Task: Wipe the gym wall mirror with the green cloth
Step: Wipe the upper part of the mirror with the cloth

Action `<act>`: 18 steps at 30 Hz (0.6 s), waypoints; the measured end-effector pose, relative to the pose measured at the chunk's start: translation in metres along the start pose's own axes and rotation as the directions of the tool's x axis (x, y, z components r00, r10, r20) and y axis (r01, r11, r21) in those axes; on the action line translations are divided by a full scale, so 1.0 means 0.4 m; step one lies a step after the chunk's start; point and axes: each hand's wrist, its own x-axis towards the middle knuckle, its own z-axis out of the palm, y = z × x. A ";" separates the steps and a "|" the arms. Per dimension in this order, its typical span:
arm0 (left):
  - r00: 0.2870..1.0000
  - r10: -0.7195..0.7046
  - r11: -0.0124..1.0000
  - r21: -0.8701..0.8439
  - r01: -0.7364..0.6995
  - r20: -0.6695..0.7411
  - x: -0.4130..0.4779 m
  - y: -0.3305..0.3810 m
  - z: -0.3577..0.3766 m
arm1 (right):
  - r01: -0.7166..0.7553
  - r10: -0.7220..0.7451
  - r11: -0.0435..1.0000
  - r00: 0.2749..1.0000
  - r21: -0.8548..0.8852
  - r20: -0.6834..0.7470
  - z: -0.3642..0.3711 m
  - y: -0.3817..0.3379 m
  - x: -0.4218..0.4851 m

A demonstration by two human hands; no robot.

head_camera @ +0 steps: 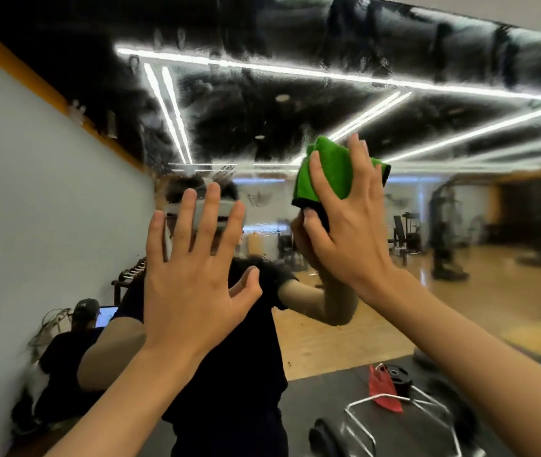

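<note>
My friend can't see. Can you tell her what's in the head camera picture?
A right hand presses a green cloth flat against a smeary gym mirror. The left hand is raised beside it, fingers spread. The mirror reflects a black shirt, ceiling lights and gym machines.

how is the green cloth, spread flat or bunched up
Bunched up: the green cloth sits wadded in folds under the right hand, whose straight fingers press it to the mirror.
</note>
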 end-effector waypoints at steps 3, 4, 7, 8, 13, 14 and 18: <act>1.000 0.001 1.000 -0.012 -0.001 -0.007 0.000 -0.002 0.003 | -0.116 0.116 0.993 0.993 0.005 0.001 0.005 -0.029 -0.026; 1.000 -0.001 1.000 -0.014 0.001 -0.008 0.000 -0.001 0.003 | -0.142 0.142 0.990 0.990 0.026 0.006 0.008 -0.045 -0.029; 1.000 -0.003 1.000 -0.003 0.003 -0.005 0.007 -0.003 -0.002 | -0.204 0.204 0.975 0.979 0.084 0.011 0.014 -0.074 -0.035; 1.000 -0.001 1.000 0.000 0.001 0.004 0.007 -0.002 -0.003 | -0.218 0.217 0.972 0.976 0.083 0.019 0.015 -0.076 -0.044; 1.000 -0.015 1.000 0.005 0.015 0.009 -0.003 0.004 -0.004 | -0.276 0.269 0.955 0.960 0.107 0.071 0.004 -0.096 -0.066; 1.000 -0.017 1.000 0.001 0.017 0.006 -0.003 0.006 -0.003 | -0.286 0.277 0.950 0.957 0.125 0.082 0.002 -0.109 -0.064; 1.000 -0.022 1.000 0.013 0.022 -0.001 -0.005 0.009 -0.004 | -0.129 0.125 0.990 0.989 0.048 0.081 0.015 -0.112 -0.077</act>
